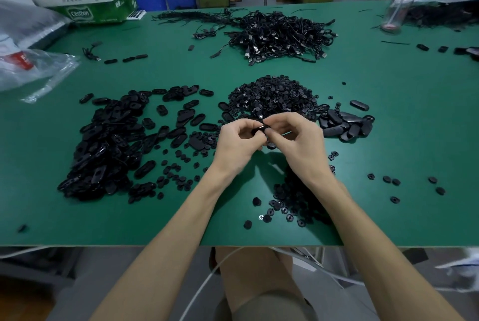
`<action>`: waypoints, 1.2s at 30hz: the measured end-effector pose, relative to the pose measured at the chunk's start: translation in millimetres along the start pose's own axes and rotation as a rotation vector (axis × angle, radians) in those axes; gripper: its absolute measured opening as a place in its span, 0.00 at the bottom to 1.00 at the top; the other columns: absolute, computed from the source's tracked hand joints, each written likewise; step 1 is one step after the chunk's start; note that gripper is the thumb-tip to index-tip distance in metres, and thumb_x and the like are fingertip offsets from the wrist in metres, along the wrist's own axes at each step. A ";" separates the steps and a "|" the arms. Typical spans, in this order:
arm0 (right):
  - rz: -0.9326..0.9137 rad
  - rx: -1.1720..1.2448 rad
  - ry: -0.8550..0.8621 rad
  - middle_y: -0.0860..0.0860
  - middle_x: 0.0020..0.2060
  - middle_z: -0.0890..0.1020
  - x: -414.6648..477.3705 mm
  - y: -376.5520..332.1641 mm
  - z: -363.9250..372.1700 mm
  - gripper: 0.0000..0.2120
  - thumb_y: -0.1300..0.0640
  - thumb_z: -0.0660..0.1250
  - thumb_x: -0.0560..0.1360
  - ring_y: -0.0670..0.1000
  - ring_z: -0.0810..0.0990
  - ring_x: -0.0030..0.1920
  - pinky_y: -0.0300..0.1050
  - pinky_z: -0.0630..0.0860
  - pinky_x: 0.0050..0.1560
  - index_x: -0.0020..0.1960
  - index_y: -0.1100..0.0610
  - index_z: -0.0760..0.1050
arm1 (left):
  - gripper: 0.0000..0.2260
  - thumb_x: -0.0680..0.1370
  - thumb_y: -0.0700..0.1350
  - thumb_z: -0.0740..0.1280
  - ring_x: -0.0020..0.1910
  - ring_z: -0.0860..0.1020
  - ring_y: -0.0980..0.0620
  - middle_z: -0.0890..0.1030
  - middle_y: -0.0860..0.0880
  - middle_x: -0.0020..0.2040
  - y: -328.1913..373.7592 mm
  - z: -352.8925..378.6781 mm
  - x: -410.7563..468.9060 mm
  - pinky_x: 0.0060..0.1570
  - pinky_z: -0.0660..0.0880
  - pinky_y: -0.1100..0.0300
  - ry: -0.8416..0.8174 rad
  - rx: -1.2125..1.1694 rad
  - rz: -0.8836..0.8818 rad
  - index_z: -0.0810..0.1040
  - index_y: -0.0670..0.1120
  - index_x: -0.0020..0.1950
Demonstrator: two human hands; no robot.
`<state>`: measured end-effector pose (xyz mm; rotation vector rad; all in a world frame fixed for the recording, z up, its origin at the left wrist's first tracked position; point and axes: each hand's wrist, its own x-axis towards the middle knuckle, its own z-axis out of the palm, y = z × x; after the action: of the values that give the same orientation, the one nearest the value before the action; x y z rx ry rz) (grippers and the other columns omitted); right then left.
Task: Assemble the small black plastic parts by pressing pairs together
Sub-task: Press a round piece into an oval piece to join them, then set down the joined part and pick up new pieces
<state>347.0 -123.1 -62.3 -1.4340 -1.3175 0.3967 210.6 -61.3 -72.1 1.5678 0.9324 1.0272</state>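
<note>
Right above the green table (388, 139), the left hand (237, 143) and right hand (295, 139) meet fingertip to fingertip, both pinching one small black part (260, 129). Just beyond them lies the round-part heap (272, 95); oval shells (108, 144) pile left of it.
</note>
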 end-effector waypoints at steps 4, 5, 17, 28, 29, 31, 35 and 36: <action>-0.022 0.000 -0.007 0.52 0.42 0.84 -1.1 -0.5 0.9 0.11 0.68 0.72 0.75 0.51 0.84 0.44 0.56 0.82 0.48 0.52 0.54 0.84 | 0.05 0.76 0.34 0.70 0.38 0.82 0.50 0.85 0.40 0.40 -0.2 -0.3 0.0 0.47 0.82 0.50 0.000 0.005 0.006 0.83 0.43 0.47; -0.028 -0.004 -0.004 0.51 0.42 0.84 -1.1 -0.3 0.6 0.11 0.68 0.72 0.75 0.50 0.84 0.44 0.56 0.82 0.47 0.51 0.53 0.84 | 0.06 0.77 0.33 0.70 0.37 0.81 0.52 0.85 0.43 0.39 -0.9 -0.7 0.6 0.46 0.82 0.53 -0.004 0.009 0.008 0.84 0.42 0.48; 0.008 0.010 0.034 0.50 0.46 0.85 -0.7 -1.8 -1.7 0.13 0.69 0.67 0.78 0.50 0.84 0.42 0.52 0.81 0.46 0.49 0.54 0.86 | 0.06 0.79 0.37 0.73 0.38 0.85 0.51 0.87 0.46 0.40 0.0 -5.0 0.4 0.43 0.81 0.60 0.001 -0.072 0.031 0.84 0.37 0.56; 0.238 -0.014 0.309 0.51 0.60 0.72 9.5 7.4 -10.0 0.19 0.63 0.64 0.81 0.40 0.79 0.53 0.41 0.82 0.53 0.71 0.56 0.75 | 0.14 0.83 0.33 0.61 0.50 0.82 0.60 0.84 0.50 0.57 15.4 -19.3 11.7 0.51 0.79 0.67 0.220 0.268 0.145 0.82 0.46 0.61; 0.285 -0.016 0.344 0.51 0.61 0.69 10.3 10.4 -11.7 0.21 0.63 0.63 0.81 0.35 0.77 0.51 0.33 0.80 0.50 0.74 0.57 0.71 | 0.17 0.82 0.30 0.60 0.52 0.81 0.60 0.83 0.50 0.59 18.2 -30.1 18.6 0.53 0.77 0.69 0.254 0.363 0.130 0.82 0.46 0.61; 0.356 -0.005 0.374 0.51 0.64 0.64 10.7 15.9 -13.1 0.26 0.63 0.63 0.81 0.31 0.75 0.50 0.23 0.73 0.41 0.78 0.58 0.65 | 0.21 0.79 0.26 0.58 0.58 0.79 0.54 0.79 0.47 0.64 20.4 -59.1 34.0 0.62 0.74 0.65 0.296 0.632 0.053 0.79 0.44 0.65; 0.450 0.059 0.382 0.54 0.73 0.60 13.5 19.9 -14.3 0.31 0.62 0.63 0.81 0.48 0.75 0.65 0.33 0.71 0.53 0.81 0.57 0.58 | 0.14 0.78 0.26 0.62 0.63 0.72 0.37 0.74 0.34 0.63 9.0 -123.4 53.5 0.66 0.71 0.44 0.294 1.211 -0.173 0.74 0.35 0.62; 0.465 0.072 0.378 0.55 0.74 0.59 14.4 19.8 -14.4 0.31 0.62 0.63 0.81 0.50 0.74 0.69 0.38 0.71 0.57 0.82 0.57 0.56 | 0.10 0.78 0.26 0.62 0.62 0.72 0.34 0.74 0.33 0.61 7.3 -133.9 53.0 0.65 0.70 0.42 0.261 1.286 -0.230 0.74 0.35 0.57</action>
<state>373.1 -113.4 -68.2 -1.6558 -0.6580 0.4430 103.8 29.3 -37.7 2.2404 2.1484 0.4038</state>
